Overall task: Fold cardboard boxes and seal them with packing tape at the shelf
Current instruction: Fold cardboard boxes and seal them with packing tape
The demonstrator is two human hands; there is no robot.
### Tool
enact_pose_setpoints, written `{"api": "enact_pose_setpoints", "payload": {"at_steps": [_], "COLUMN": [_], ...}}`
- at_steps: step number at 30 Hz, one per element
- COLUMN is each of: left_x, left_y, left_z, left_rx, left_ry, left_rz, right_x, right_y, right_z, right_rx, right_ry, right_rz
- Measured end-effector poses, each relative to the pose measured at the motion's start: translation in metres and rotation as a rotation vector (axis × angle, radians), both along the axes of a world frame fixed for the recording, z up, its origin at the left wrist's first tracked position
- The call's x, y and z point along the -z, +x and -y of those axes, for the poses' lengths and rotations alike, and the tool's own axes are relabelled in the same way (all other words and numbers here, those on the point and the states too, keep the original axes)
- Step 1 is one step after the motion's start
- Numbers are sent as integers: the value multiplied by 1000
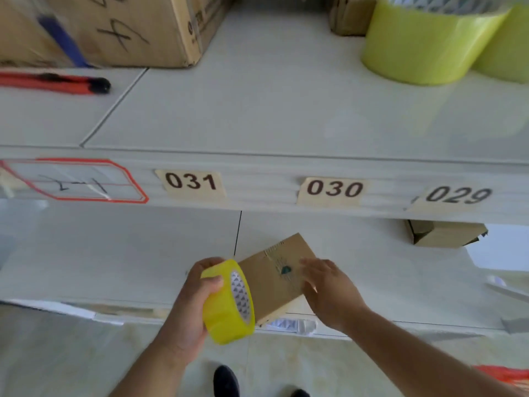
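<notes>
Your left hand point(190, 302) grips the yellow tape roll point(227, 302); your right hand point(329, 290), fingers point(310, 263) relaxed, rests flat on the small cardboard box point(274, 279) on the lower shelf point(114, 262).

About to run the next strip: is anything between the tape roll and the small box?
Nothing visible. The left hand grips the tape roll right beside the small box; the right hand rests on the box's far side.

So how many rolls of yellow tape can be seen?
3: one roll gripped in the left hand; two big rolls on the upper shelf, the far right one partly cut off.
</notes>
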State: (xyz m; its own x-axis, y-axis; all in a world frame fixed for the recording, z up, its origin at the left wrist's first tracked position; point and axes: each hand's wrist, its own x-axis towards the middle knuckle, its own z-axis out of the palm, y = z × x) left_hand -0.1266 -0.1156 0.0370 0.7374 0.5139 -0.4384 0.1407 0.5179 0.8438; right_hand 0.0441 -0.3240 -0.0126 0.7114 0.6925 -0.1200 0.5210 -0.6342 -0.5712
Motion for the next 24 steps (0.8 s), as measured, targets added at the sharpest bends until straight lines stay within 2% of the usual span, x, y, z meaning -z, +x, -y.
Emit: {"api": "enact_pose_setpoints", "payload": {"at_steps": [2,4,6,11,15,17,19,21,23,24], "left_x": [-20,-40,-55,-85,-113,-125,-133,-135,-133,-131], "left_y": [-10,-17,-23,-35,-32,-27,-27,-31,-38,-42], "left_z": [15,34,57,83,65,60,54,45,39,37], "left_rx": [67,101,148,253,117,55,37,61,98,99], "left_ry": [311,575,738,778,489,453,500,649,808,828], "left_rz": [-35,-45,-31,42,117,101,98,83,80,91], "right_x": [-50,-94,-125,-154,-169,-171,-174,-174,-173,-174], "right_y": [-38,-75,-101,-123,-126,-129,-136,-143,-149,-153], "right_z": [-14,-21,-20,-15,-5,-7,-11,-15,-19,-21], "right_rx": [224,275,226,249,174,134,109,95,111,128], "right_ry": [308,536,597,739,712,685,648,614,635,661], "right_rz": [-440,-869,-1017,-1029,-920,-872,-782,-714,-728,-756]}}
